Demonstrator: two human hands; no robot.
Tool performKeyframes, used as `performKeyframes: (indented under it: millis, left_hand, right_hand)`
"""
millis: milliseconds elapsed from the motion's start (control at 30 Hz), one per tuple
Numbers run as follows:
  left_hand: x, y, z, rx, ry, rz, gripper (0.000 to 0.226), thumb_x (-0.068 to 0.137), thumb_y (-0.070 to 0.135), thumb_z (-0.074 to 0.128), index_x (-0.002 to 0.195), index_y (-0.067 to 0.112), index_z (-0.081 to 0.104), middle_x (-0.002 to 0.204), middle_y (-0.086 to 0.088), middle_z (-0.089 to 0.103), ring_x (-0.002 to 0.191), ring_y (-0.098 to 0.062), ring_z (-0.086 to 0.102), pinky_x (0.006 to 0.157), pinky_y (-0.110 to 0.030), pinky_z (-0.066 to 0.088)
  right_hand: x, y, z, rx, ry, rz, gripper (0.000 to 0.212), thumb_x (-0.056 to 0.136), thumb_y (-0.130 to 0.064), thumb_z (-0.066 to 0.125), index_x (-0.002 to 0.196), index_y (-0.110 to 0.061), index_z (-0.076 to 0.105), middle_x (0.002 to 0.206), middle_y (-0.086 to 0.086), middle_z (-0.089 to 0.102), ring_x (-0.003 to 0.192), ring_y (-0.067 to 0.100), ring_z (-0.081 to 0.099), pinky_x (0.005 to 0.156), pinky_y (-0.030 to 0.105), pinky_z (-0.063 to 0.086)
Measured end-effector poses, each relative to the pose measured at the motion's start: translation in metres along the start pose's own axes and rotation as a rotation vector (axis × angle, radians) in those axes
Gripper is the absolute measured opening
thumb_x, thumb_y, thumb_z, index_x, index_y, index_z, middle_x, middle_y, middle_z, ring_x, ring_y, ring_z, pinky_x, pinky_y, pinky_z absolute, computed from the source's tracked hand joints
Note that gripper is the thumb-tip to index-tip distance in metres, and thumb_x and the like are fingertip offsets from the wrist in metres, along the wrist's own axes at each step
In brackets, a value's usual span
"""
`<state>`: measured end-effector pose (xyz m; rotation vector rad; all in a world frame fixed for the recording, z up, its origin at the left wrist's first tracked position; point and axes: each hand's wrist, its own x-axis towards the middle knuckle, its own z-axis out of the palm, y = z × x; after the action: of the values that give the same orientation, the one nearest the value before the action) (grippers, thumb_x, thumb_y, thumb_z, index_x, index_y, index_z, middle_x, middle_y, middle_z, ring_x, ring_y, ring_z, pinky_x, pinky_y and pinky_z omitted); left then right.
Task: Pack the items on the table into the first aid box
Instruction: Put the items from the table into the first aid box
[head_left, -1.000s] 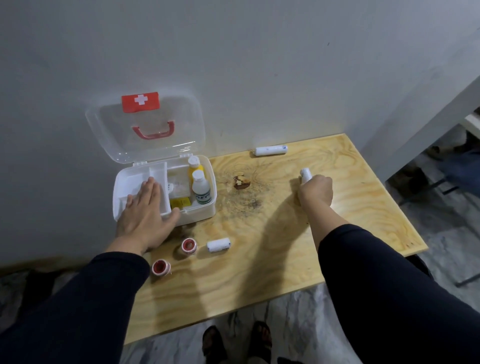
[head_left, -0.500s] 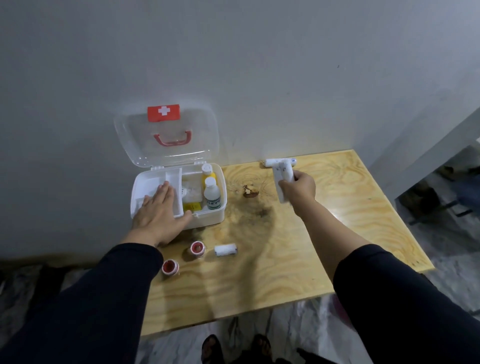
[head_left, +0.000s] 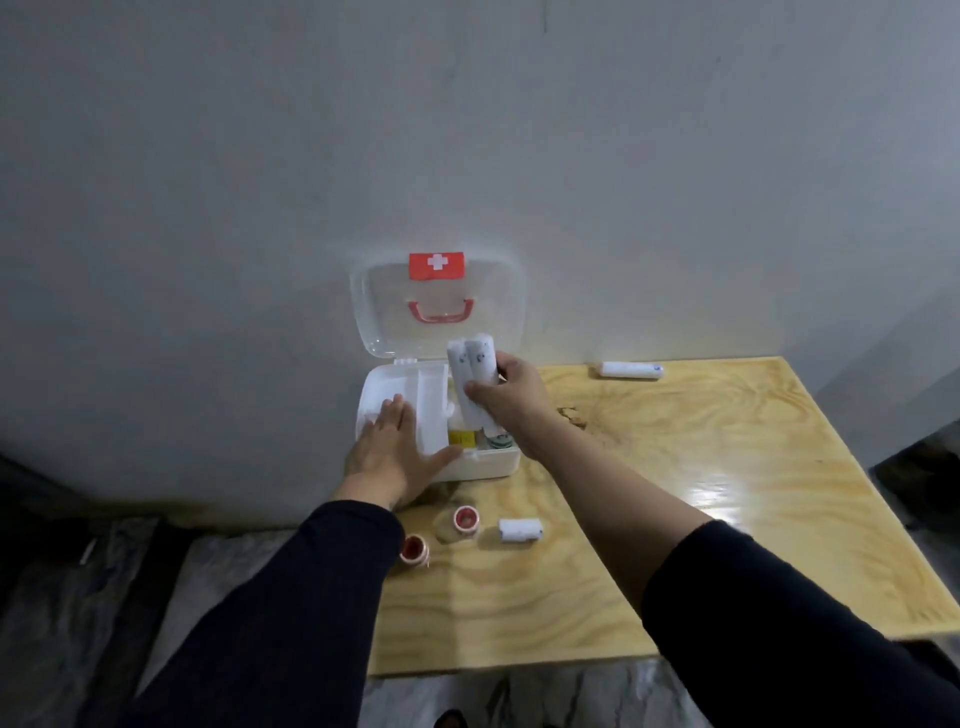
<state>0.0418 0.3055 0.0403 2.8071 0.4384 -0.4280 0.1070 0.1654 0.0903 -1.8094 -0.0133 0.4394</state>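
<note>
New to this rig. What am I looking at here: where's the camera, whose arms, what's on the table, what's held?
No robot: a person works bare-handed, filmed by one wide-angle camera worn on the head, looking down. The left hand lies flat on the open white first aid box, steadying it. The right hand holds two white bandage rolls over the box. On the wooden table remain two red tape rolls, a short white roll, and a long white roll by the wall.

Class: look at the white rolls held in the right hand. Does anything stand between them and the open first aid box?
Nothing visible blocks them. The right hand holds the white wrapped rolls over the white plastic first aid box, whose lid is up.
</note>
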Motion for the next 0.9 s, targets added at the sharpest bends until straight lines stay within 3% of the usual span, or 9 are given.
performKeyframes:
  millis: [133, 200, 433, 533, 667, 767, 900]
  left_hand:
    - [-0.001, -0.001, 0.001, -0.004, 0.017, 0.026, 0.101, 0.086, 0.074, 0.035, 0.154, 0.012, -0.005, 0.163, -0.004, -0.006, 0.150, -0.023, -0.002, 0.120, -0.039, 0.011]
    - [-0.001, -0.002, 0.001, 0.022, 0.013, 0.047, 0.100, 0.087, 0.074, 0.032, 0.154, 0.010, -0.005, 0.163, -0.005, -0.008, 0.150, -0.021, -0.005, 0.121, -0.037, 0.005]
    - [0.006, -0.007, 0.009, 0.054, 0.004, 0.070, 0.101, 0.086, 0.076, 0.025, 0.154, 0.007, -0.003, 0.163, -0.007, -0.010, 0.150, -0.018, -0.011, 0.121, -0.035, -0.003]
    - [0.006, -0.006, 0.009, 0.058, 0.008, 0.073, 0.102, 0.085, 0.077, 0.025, 0.154, 0.007, -0.003, 0.163, -0.007, -0.010, 0.150, -0.019, -0.010, 0.121, -0.035, -0.003]
    - [0.006, -0.005, 0.009, 0.065, 0.015, 0.071, 0.101, 0.086, 0.076, 0.025, 0.154, 0.007, -0.003, 0.163, -0.007, -0.010, 0.150, -0.019, -0.011, 0.120, -0.034, -0.004]
    - [0.006, -0.005, 0.009, 0.070, 0.012, 0.068, 0.100, 0.086, 0.076, 0.024, 0.154, 0.007, -0.004, 0.163, -0.007, -0.011, 0.150, -0.019, -0.011, 0.120, -0.034, -0.004]
    - [0.004, -0.004, 0.007, 0.054, 0.014, 0.064, 0.098, 0.088, 0.074, 0.028, 0.154, 0.008, -0.003, 0.163, -0.006, -0.010, 0.150, -0.019, -0.010, 0.121, -0.035, 0.000]
  right_hand:
    - [0.007, 0.012, 0.027, -0.125, 0.072, -0.057, 0.021, 0.084, -0.014, 0.064, 0.105, -0.013, 0.064, 0.083, 0.000, 0.062, 0.082, 0.022, 0.062, 0.077, 0.037, 0.054]
    - [0.010, 0.019, 0.034, -0.169, 0.104, -0.079, 0.021, 0.084, -0.019, 0.064, 0.105, -0.011, 0.065, 0.079, -0.003, 0.059, 0.078, 0.017, 0.056, 0.070, 0.032, 0.048]
    - [0.013, 0.025, 0.040, -0.211, 0.119, -0.065, 0.036, 0.083, -0.010, 0.064, 0.118, -0.014, 0.056, 0.097, 0.000, 0.061, 0.089, 0.015, 0.055, 0.079, 0.031, 0.048]
    - [0.009, 0.026, 0.036, -0.221, 0.111, -0.073, 0.047, 0.081, 0.001, 0.058, 0.124, -0.016, 0.049, 0.099, -0.002, 0.055, 0.089, 0.015, 0.051, 0.073, 0.026, 0.041]
    - [0.008, 0.029, 0.032, -0.268, 0.105, -0.096, 0.049, 0.085, -0.004, 0.057, 0.129, -0.020, 0.044, 0.113, 0.006, 0.061, 0.088, 0.019, 0.054, 0.065, 0.024, 0.041]
    - [0.010, 0.026, 0.029, -0.295, 0.103, -0.125, 0.050, 0.085, -0.009, 0.061, 0.131, -0.019, 0.044, 0.122, 0.007, 0.060, 0.100, 0.024, 0.059, 0.076, 0.027, 0.043]
    - [0.011, 0.025, 0.029, -0.284, 0.064, -0.118, 0.054, 0.085, 0.000, 0.059, 0.132, -0.020, 0.043, 0.118, 0.009, 0.060, 0.097, 0.020, 0.057, 0.084, 0.032, 0.049]
